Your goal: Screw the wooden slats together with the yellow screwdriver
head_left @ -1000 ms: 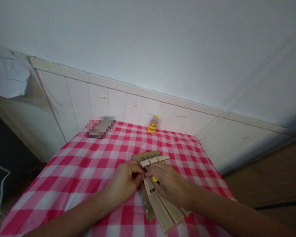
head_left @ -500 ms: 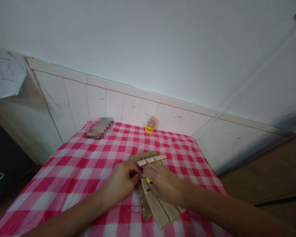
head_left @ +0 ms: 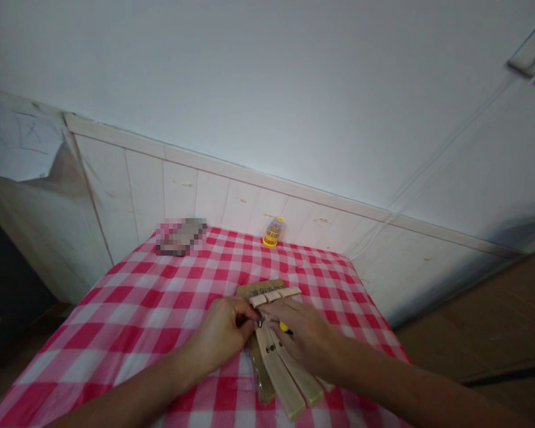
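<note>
Our left hand (head_left: 223, 333) and right hand (head_left: 305, 339) meet, fingertips pinched on a small screw (head_left: 260, 323) over the wooden slats (head_left: 285, 380), which run near-to-far at mid-table (head_left: 129, 309)

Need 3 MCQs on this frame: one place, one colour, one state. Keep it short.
1. Where does the small yellow bottle stand?
A. at the far edge of the table, by the wall panels
B. beside the left hand
C. on the floor

2. What colours is the tablecloth?
A. blue and white
B. red and white checks
C. plain green

3. What are the hands doing?
A. both lifted clear of the table
B. only one in view
C. both down on the wooden slats, fingertips meeting

Answers:
1 A: the bottle sits at the far edge of the cloth, by the white panelling.
2 B: red and white squares cover the whole top.
3 C: the left hand and right hand meet over the slats, pinching something small and dark that is too small to tell.
</note>
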Action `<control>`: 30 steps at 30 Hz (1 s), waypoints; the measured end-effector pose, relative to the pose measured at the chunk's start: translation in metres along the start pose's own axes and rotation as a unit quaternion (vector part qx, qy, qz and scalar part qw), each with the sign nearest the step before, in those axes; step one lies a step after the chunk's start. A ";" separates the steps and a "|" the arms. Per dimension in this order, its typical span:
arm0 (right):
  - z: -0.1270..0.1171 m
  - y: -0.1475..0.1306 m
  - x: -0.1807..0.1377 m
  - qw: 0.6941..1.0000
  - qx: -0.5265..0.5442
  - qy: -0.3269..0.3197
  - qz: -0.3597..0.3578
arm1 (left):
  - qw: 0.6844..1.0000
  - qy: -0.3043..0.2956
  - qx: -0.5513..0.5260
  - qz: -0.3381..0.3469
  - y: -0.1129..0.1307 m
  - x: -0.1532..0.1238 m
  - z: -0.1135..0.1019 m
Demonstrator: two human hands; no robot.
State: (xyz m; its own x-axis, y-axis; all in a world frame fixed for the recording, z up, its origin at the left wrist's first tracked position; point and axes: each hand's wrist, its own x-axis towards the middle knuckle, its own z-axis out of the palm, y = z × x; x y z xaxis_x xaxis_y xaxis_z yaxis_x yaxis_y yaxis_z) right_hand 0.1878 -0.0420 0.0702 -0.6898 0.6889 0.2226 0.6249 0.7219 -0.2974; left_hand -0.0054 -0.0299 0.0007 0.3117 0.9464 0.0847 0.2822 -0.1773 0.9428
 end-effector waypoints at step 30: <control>-0.029 -0.015 0.028 0.964 0.214 0.141 0.076 | 0.999 0.006 0.020 0.024 0.006 -0.003 0.006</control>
State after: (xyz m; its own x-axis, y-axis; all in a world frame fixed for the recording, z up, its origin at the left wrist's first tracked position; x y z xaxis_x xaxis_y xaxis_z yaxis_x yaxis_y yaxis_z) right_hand 0.1693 -0.0314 0.1075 -0.4375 0.8190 0.3712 0.4622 0.5589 -0.6885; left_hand 0.0008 -0.0357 0.0037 0.3160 0.9392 0.1341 0.3030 -0.2339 0.9238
